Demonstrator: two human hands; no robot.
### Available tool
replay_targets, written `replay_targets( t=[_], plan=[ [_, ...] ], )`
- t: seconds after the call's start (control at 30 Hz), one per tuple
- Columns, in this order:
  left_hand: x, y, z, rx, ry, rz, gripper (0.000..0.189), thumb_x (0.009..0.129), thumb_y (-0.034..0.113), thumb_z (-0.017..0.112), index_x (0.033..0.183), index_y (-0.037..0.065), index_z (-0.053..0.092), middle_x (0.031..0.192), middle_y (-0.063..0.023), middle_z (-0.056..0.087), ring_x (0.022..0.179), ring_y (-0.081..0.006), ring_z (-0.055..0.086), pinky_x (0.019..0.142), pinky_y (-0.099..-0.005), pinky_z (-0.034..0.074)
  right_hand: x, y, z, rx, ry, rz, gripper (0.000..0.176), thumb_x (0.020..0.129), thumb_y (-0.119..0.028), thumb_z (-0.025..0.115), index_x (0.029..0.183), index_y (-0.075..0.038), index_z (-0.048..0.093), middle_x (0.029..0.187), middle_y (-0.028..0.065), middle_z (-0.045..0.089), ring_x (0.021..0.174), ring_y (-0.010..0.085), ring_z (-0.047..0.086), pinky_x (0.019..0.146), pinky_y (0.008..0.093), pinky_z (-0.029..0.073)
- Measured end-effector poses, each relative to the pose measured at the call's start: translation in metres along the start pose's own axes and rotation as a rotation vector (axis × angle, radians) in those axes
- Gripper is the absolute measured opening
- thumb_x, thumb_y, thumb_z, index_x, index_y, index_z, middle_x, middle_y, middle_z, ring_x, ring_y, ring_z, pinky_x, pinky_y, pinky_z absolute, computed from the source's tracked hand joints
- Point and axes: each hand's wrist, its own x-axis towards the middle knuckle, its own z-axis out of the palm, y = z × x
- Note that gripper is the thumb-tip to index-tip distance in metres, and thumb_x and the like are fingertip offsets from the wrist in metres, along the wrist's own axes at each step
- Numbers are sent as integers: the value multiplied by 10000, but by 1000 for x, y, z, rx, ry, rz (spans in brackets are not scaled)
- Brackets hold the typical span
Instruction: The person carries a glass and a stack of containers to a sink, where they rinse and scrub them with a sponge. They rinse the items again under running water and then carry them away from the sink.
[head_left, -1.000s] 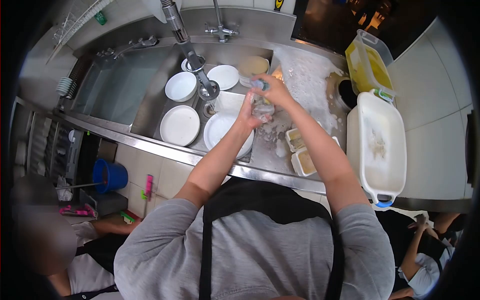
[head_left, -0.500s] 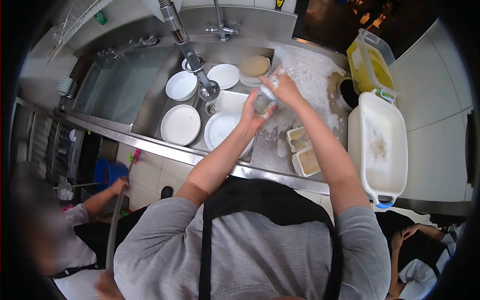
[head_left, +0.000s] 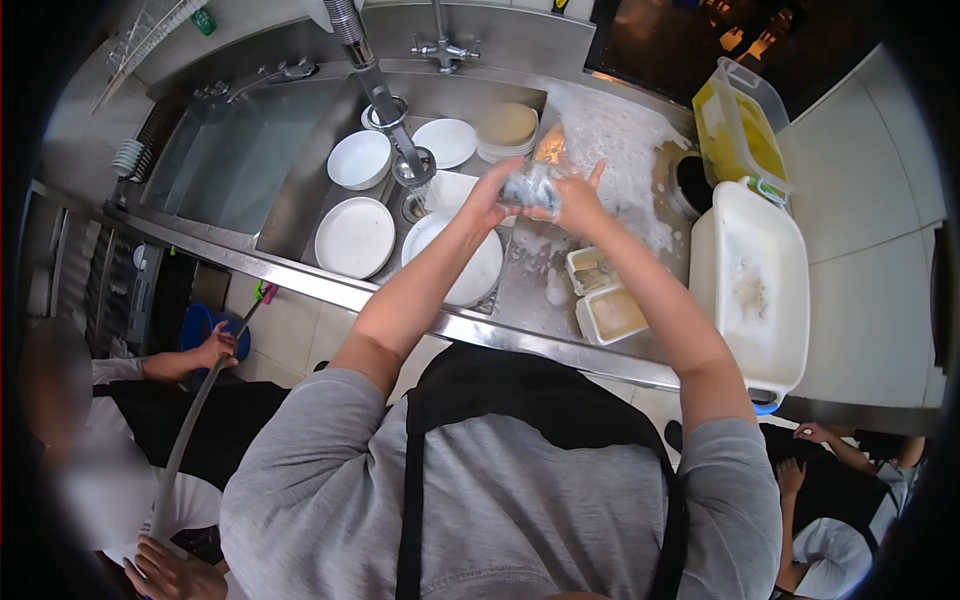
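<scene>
Small tubs (head_left: 612,315) sit on wet bench (head_left: 530,290), nearest body. Above them, left hand (head_left: 488,203) and right hand (head_left: 582,200) both clasp foamy clear container (head_left: 530,185), raised over bench edge beside sink (head_left: 300,190). Beyond: stacked plates (head_left: 506,128).

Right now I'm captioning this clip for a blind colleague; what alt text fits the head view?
A person in a grey shirt and black apron holds a clear soapy item between left hand and right hand over a foamy steel counter. Beside it, a sink holds white plates and bowls; a white tub stands at right.
</scene>
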Motion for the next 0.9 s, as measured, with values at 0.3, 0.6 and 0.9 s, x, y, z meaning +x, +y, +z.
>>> replay_targets(
  t=[0.3,0.6,0.9],
  plan=[
    [27,15,8,486,-234,204,380,704,348,627,990,129,507,778,3,532,595,-81,509,341,-221,311,13,-14,15,1607,-21,703,336,698,-283,641,956,-70,608,1029,145,569,945,287,539,940,588,56],
    [78,28,10,865,-209,-318,383,786,384,508,1088,149,523,1055,-41,549,944,-143,521,677,-290,442,13,1,38,-414,-67,-35,290,674,-117,628,951,-45,579,901,87,598,875,215,557,834,365,394],
    [101,6,3,396,-138,-169,266,734,389,524,914,194,536,815,14,546,721,-107,535,514,-312,436,13,8,33,62,-25,478,311,645,-184,680,913,-49,600,878,93,604,855,227,572,830,399,398]
  ],
)
